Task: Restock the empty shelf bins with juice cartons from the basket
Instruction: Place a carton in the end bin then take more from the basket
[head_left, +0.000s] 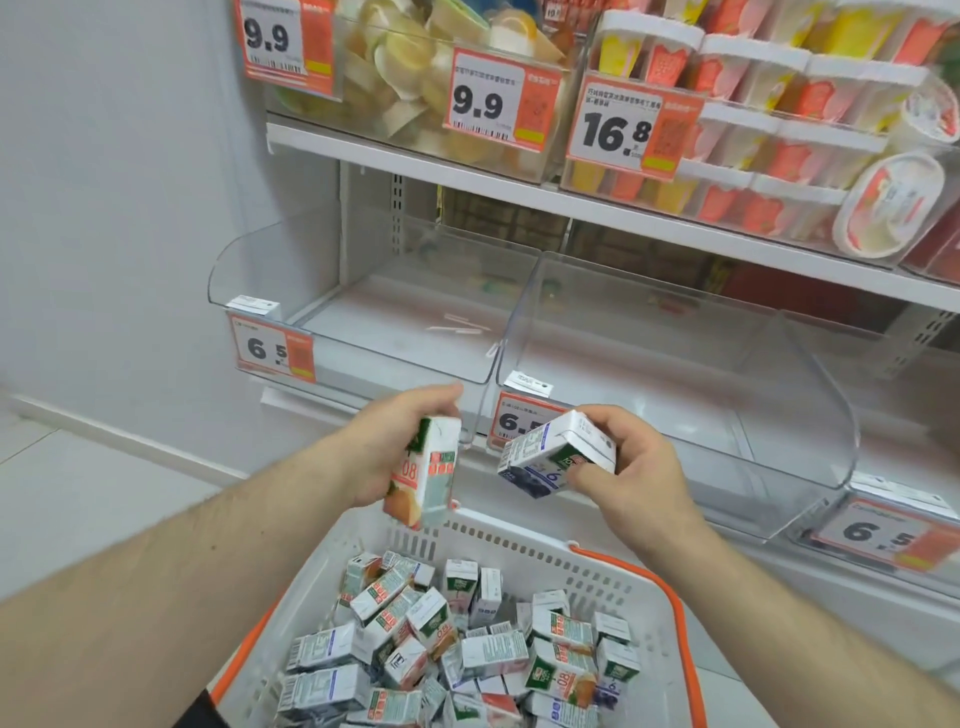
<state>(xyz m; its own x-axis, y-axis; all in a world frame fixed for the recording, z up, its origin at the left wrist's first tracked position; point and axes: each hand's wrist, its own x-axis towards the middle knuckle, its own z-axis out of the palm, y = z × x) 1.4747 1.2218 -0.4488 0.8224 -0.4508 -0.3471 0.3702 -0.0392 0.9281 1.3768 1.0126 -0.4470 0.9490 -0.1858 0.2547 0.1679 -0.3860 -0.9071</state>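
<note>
My left hand (387, 441) grips an orange-printed juice carton (427, 475) upright above the far rim of the white basket (597, 577). My right hand (631, 467) holds a blue-printed juice carton (553, 457) lying on its side, just right of the first one. Several more small cartons (457, 644) lie jumbled in the basket below. Two clear plastic shelf bins stand in front of my hands: the left bin (363, 358) and the right bin (675, 405), both without cartons.
Price tags reading 6.5 (272, 349) hang on the bin fronts. The shelf above (467, 171) holds bins of fruit cups and lidded tubs (779, 130). The basket has orange handles (670, 603). A pale wall and floor lie to the left.
</note>
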